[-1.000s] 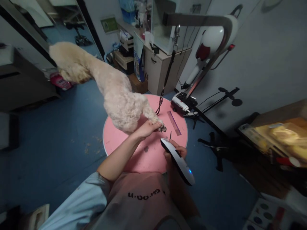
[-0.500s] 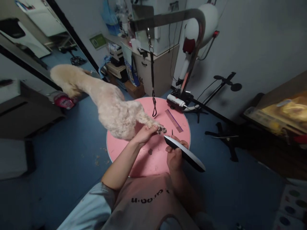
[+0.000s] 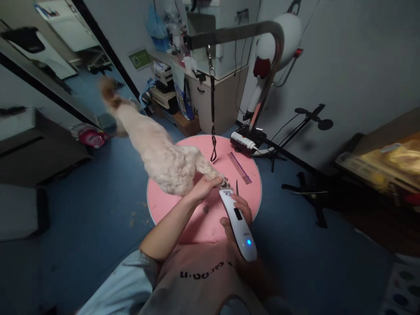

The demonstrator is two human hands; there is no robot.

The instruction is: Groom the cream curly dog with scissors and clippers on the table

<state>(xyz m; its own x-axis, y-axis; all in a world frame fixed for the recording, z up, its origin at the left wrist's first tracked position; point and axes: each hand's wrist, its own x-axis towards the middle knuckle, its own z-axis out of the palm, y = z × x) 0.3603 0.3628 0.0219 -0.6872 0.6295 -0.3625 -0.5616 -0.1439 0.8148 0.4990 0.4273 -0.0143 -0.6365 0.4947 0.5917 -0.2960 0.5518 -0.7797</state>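
Note:
A cream-coloured dog (image 3: 167,157) stands on the round pink grooming table (image 3: 160,205), its blurred head over the far left side. My left hand (image 3: 207,187) is closed around its paw (image 3: 225,183), which is stretched toward me. White hair clippers (image 3: 236,223) with a lit blue light are in my right hand (image 3: 242,210), fingers wrapped along the body. The blade end meets the paw or sits right against it; I cannot tell which. A dark tuft of hair (image 3: 206,209) lies on the table below my left hand.
A comb with a purple edge (image 3: 240,168) and a thin dark tool (image 3: 237,187) lie on the table's right. A black loop leash (image 3: 213,118) hangs from the metal arm (image 3: 236,34). A white cylinder (image 3: 243,141) rests by the arm's base.
The clippers have turned over to show their white face and light, and their blade end has come to the paw. The dog's head has swung up and right.

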